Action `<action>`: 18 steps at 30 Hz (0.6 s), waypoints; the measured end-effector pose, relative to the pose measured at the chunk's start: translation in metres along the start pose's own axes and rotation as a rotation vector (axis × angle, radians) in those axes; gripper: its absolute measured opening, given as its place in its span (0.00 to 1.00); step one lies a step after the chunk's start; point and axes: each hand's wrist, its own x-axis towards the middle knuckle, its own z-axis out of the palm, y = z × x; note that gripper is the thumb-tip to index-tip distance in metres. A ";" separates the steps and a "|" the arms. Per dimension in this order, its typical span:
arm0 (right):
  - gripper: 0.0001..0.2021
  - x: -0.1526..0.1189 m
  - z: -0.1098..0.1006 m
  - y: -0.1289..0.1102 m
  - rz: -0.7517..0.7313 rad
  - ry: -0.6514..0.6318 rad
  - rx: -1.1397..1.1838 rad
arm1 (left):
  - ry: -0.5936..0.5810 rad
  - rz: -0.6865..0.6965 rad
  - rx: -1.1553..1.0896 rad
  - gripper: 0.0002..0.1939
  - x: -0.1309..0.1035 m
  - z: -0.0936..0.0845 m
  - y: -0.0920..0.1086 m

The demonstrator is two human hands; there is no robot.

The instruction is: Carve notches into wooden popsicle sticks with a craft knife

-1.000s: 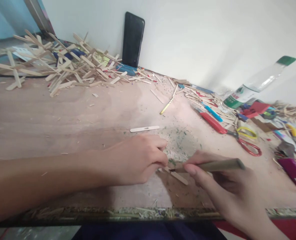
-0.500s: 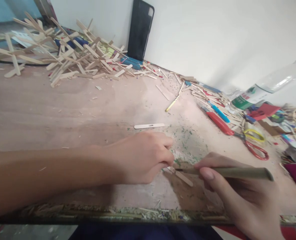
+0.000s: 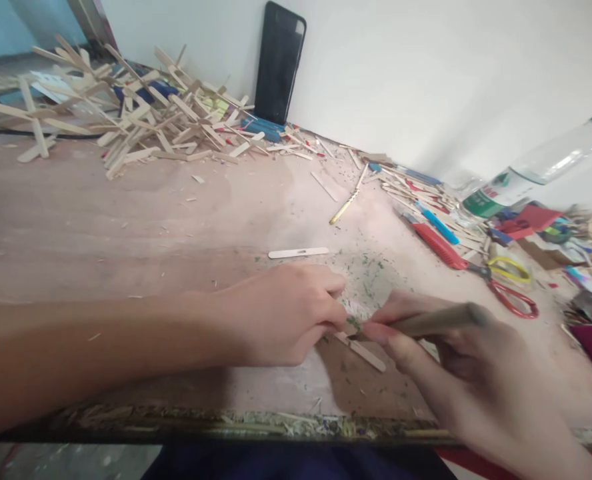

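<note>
My left hand [image 3: 296,313] is closed, its fingers pinching one end of a wooden craft stick [image 3: 369,355] against the table. The stick's other end, rounded, sticks out to the lower right. In my right hand [image 3: 456,360] is a slim carving tool [image 3: 439,320] with a round olive-brown handle. Its tip meets the stick close to my left fingertips, though the exact shape of the blade is hard to make out. Beyond my left hand lies another craft stick [image 3: 299,253] with a small slot in its middle.
A big heap of craft sticks [image 3: 146,120] fills the back left. A phone [image 3: 280,63] leans on the wall in a blue stand. To the right are a red-handled cutter [image 3: 439,247], scissors [image 3: 513,297] and a plastic bottle [image 3: 531,167]. Green shavings are scattered around my hands.
My right hand has moved left, closer to my left hand, and the tool's handle now tilts up more. My left hand and the stick stay in place.
</note>
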 end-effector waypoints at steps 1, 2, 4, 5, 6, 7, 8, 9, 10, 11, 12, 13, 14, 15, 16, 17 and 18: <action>0.17 0.002 -0.001 0.003 0.047 -0.001 0.034 | 0.005 0.003 -0.003 0.13 0.000 0.000 0.000; 0.21 0.004 -0.003 0.007 0.097 -0.007 0.078 | 0.014 0.011 -0.007 0.13 -0.001 0.001 -0.001; 0.28 0.007 -0.006 0.016 0.189 -0.035 0.169 | 0.023 0.027 -0.015 0.13 -0.001 0.002 -0.002; 0.31 0.009 -0.008 0.019 0.221 -0.062 0.208 | 0.030 0.032 -0.018 0.13 -0.001 0.002 -0.003; 0.33 0.011 -0.009 0.022 0.244 -0.082 0.233 | 0.036 0.035 -0.019 0.13 -0.001 0.003 -0.003; 0.35 0.014 -0.010 0.025 0.260 -0.097 0.241 | 0.040 0.035 -0.018 0.13 -0.001 0.003 -0.003; 0.35 0.017 -0.011 0.027 0.280 -0.128 0.232 | 0.043 0.036 -0.018 0.13 -0.001 0.003 -0.004; 0.36 0.020 -0.012 0.029 0.298 -0.160 0.217 | 0.048 0.040 -0.020 0.13 -0.001 0.003 -0.004; 0.36 0.023 -0.014 0.030 0.315 -0.195 0.206 | 0.059 0.048 -0.024 0.13 -0.002 0.003 -0.004; 0.36 0.025 -0.015 0.031 0.327 -0.218 0.204 | 0.068 0.055 -0.029 0.13 -0.002 0.003 -0.004; 0.36 0.027 -0.016 0.031 0.335 -0.234 0.206 | 0.075 0.062 -0.035 0.13 -0.003 0.003 -0.004; 0.35 0.028 -0.016 0.031 0.338 -0.245 0.207 | 0.079 0.065 -0.039 0.13 -0.003 0.004 -0.004; 0.35 0.027 -0.017 0.029 0.332 -0.238 0.205 | 0.081 0.066 -0.044 0.13 -0.004 0.004 -0.005; 0.33 0.025 -0.016 0.026 0.314 -0.208 0.198 | 0.080 0.064 -0.047 0.13 -0.004 0.005 -0.005; 0.31 0.022 -0.016 0.023 0.286 -0.170 0.179 | 0.082 0.064 -0.049 0.13 -0.004 0.006 -0.006; 0.28 0.018 -0.015 0.019 0.252 -0.139 0.155 | 0.090 0.068 -0.051 0.13 -0.004 0.008 -0.007; 0.24 0.014 -0.014 0.016 0.214 -0.103 0.132 | 0.103 0.078 -0.052 0.13 -0.004 0.010 -0.008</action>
